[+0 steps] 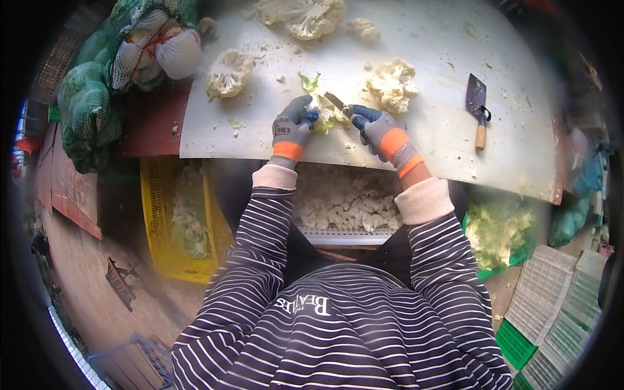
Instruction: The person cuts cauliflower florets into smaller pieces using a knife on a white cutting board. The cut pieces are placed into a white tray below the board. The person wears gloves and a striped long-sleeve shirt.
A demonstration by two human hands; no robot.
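Note:
Both my hands wear grey work gloves with blue fingertips and orange cuffs. My left hand [295, 122] has its fingers around the near left side of a trimmed cauliflower piece [324, 109] with a green leaf sticking up. In my right hand [378, 127] is a small knife [337, 103], its short blade pointing left over that piece; the handle is hidden by my fingers. Just beyond my right hand rests a pale cauliflower chunk [392, 85]. To the left lies another cauliflower piece [230, 73], cut side showing. All of these are on a white tabletop sheet [273, 139].
A cleaver [477, 109] with a wooden handle lies at right. Below the table edge stand a white crate [341, 236] of florets, a yellow crate [151, 229] and a green container [490, 273] with leaves. Netted cauliflower bags [90, 109] crowd the left; larger cauliflower [312, 19] lies farther back.

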